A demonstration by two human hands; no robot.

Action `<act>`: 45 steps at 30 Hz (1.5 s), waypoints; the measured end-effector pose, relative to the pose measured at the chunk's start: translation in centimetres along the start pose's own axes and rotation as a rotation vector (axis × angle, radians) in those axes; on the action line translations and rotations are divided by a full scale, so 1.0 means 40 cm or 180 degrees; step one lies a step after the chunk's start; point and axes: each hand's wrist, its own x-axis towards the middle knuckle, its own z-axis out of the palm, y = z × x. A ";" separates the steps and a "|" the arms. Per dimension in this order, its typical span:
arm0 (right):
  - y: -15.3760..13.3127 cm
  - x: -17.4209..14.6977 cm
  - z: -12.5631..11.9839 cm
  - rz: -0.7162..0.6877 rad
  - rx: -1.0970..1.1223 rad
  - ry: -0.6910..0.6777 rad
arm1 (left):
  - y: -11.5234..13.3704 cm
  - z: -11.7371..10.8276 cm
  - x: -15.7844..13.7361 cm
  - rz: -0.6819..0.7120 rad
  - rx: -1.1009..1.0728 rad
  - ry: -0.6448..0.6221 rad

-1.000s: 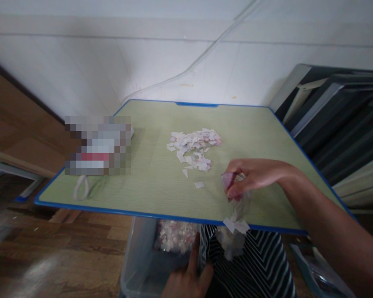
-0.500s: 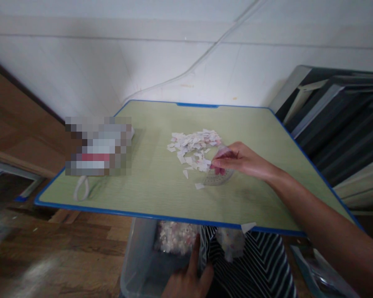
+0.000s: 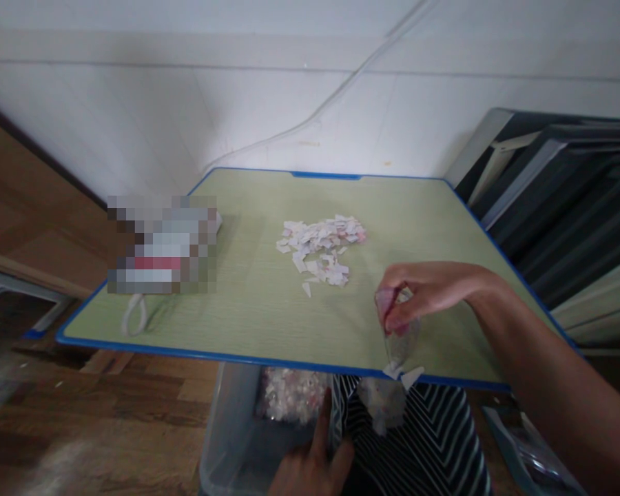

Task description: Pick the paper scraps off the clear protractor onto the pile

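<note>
My right hand [image 3: 418, 296] is closed on a clear protractor [image 3: 400, 344], holding it tilted on edge near the front rim of the table. By its lower edge, small paper scraps [image 3: 412, 377] lie at the blue rim. Farther back sits a loose heap of white and pinkish paper pieces [image 3: 323, 238]. Below the table edge, a clump of pale scraps [image 3: 385, 406] rests on striped cloth, partly hidden by the tabletop. My left hand [image 3: 313, 461] is low by the bin's right side, index finger stretched and thumb apart, with nothing visible in it.
A pale green table [image 3: 248, 303] with a blue rim stands against the wall. A blurred-out item with a white loop [image 3: 134, 315] lies at its left. Under the front edge, a translucent bin [image 3: 211, 434] holds a clear bag of small pieces [image 3: 294, 396]. Dark panels [image 3: 563, 186] lean at right.
My right hand has drawn the protractor from the heap toward the front rim and tipped it up. One scrap has moved along to the rim. My left hand has stayed put.
</note>
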 end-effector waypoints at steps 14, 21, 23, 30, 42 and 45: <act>0.008 -0.004 -0.009 -0.0115 -0.0115 -0.0376 | -0.001 0.002 -0.001 0.0009 -0.0007 0.0022; 0.002 0.044 0.016 -0.0752 0.0474 0.1447 | -0.002 0.012 0.003 0.0065 0.0064 0.0100; 0.011 0.079 0.032 -0.0954 0.0607 0.2044 | -0.001 0.013 0.005 0.0048 0.0041 0.0090; 0.035 0.148 0.069 -0.0708 0.0715 0.2384 | 0.001 0.004 0.002 0.0049 -0.0027 0.0047; 0.022 0.144 0.060 -0.0475 0.1239 0.2447 | 0.000 0.001 0.003 0.0044 0.0006 -0.0021; 0.019 0.145 0.060 -0.0444 0.1225 0.2424 | 0.000 0.000 0.005 0.0053 0.0020 0.0029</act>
